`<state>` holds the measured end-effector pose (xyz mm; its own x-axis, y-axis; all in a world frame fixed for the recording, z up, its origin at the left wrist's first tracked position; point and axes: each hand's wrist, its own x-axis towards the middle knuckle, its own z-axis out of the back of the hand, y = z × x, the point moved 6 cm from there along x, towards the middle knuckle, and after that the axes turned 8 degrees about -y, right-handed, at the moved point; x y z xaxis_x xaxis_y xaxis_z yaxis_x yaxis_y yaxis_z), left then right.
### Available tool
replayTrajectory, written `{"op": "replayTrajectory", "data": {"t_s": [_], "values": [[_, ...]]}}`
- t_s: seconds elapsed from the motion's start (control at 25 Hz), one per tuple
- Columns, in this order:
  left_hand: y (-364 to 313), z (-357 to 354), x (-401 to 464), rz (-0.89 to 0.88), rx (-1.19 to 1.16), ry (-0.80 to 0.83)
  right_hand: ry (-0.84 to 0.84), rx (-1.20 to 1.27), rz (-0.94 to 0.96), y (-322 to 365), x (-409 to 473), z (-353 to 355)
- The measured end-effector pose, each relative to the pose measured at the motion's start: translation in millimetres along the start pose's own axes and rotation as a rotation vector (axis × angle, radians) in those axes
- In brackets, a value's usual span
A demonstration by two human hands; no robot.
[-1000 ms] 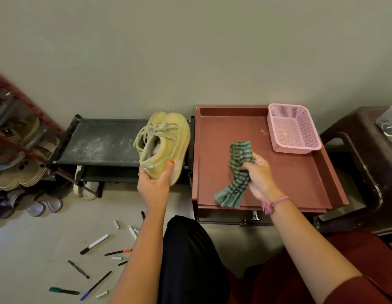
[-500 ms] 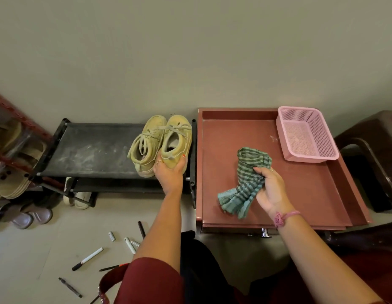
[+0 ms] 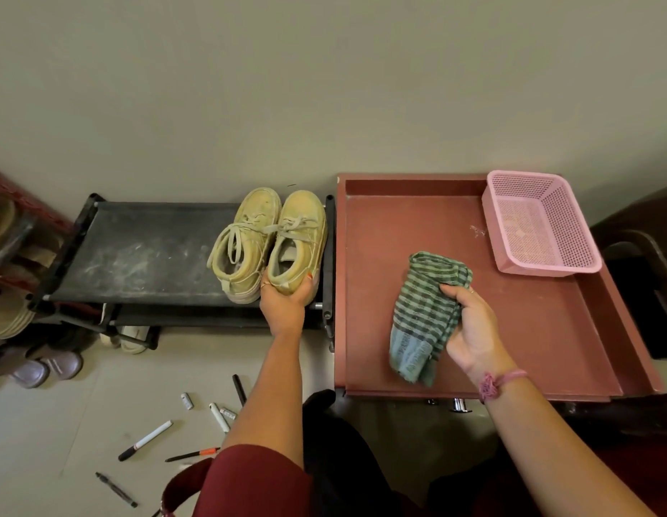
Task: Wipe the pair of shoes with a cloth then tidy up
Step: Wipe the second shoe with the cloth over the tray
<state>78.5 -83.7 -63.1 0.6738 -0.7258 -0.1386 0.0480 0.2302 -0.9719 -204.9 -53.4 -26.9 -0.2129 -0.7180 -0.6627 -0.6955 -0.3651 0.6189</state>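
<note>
Under my left hand (image 3: 287, 305), which cups their heels, the shoes (image 3: 272, 238) stand paired on the black rack (image 3: 138, 251). My right hand (image 3: 470, 330) grips the cloth (image 3: 425, 315) above the red tray (image 3: 548, 330). Tidying appears underway; next, release both and stow the cloth.

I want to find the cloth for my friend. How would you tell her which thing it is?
Look for the big reddish-brown tray against the wall, right of the black shoe rack. The cloth lies bunched there, gripped by the right hand. Unlike the pink basket nearby, it is soft, with green stripes.
</note>
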Motion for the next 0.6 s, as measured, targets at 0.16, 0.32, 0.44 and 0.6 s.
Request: {"op": "replayTrajectory", "data": {"t_s": [0.16,0.32,0.44,0.6], "values": [[-7.2,18.7,-1.6,-0.144,0.105,0.068,-0.016,-0.006,-0.001,2.6,-2.6,-2.0],[-13.4,71.8,-6.7,-0.329,0.367,-0.099,-0.011,-0.041,-0.007,6.3,-6.8,-1.6],[-9.5,92.8,13.0,-0.606,0.807,-0.076,-0.014,-0.050,-0.018,4.5,-8.9,2.6],[-10.2,83.3,36.1,-0.865,1.176,0.164,-0.021,-0.058,-0.006,0.8,-9.7,7.2]]}}
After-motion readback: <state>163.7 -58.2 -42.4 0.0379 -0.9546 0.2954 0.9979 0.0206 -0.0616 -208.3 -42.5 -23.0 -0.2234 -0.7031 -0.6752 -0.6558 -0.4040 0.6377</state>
